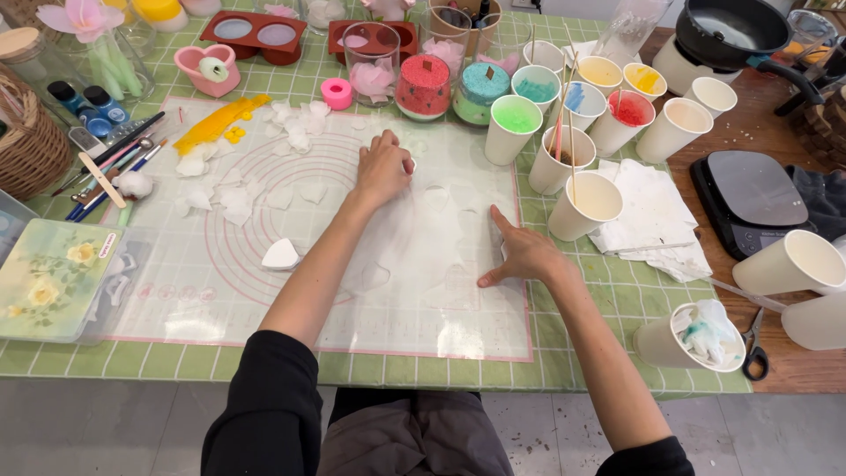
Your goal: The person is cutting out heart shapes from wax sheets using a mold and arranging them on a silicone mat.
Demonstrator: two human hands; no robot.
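White wax film [414, 256] covers the middle of the clear mat [220, 308], and both hands rest on it. Left hand [382, 169] is loosely curled, its fingertips pinching a small white piece at the film's upper edge; how firmly cannot be told. Right hand [522, 256] lies flat and spread, grasping nothing, pressing down the film's right side near a paper cup [586, 205]. Cutout outlines in the film are faint and hard to read.
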